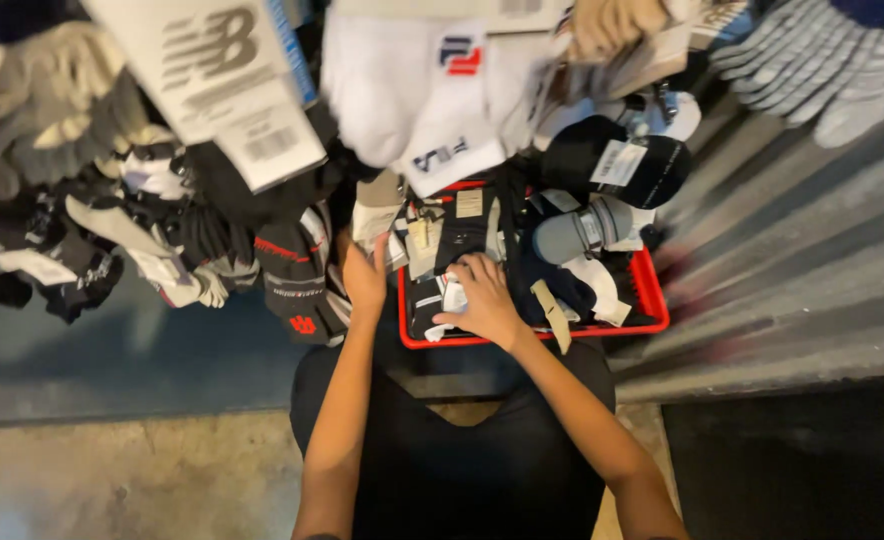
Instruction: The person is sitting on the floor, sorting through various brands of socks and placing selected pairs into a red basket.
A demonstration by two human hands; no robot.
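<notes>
Head view, looking down. We noted a red plastic basket (pixel 652 300) at centre frame, just right of middle, packed with folded socks and their card tags. Its rim showed along the lower and right edges; the rest was buried under stock.

Our right hand (pixel 482 298) lay palm down on the sock packs (pixel 462 235) in the left half of the basket, fingers spread and pressed flat on a black-and-white pair (pixel 432 300). We saw no closed grasp; the fingers looked loose, resting on the pile rather than clenched.

Our left hand (pixel 364 280) stood at the basket's left edge, left of centre, fingers extended upward against a white-tagged pack (pixel 374 222). Whether it pinched the pack or merely touched it, we could not tell.

A grey rolled pair (pixel 592 228) lay in the right half of the basket, with a black pair bearing a white label (pixel 617 160) just above it.

Hanging white socks (pixel 402 90) filled the top centre. A white cardboard sleeve (pixel 222 80) hung at upper left, with black and white sock packs (pixel 162 250) spread below it at left. Grey striped socks (pixel 812 60) hung at upper right.

Our black-clothed lap (pixel 462 460) filled the bottom centre, above a pale concrete floor (pixel 112 480) at lower left.
</notes>
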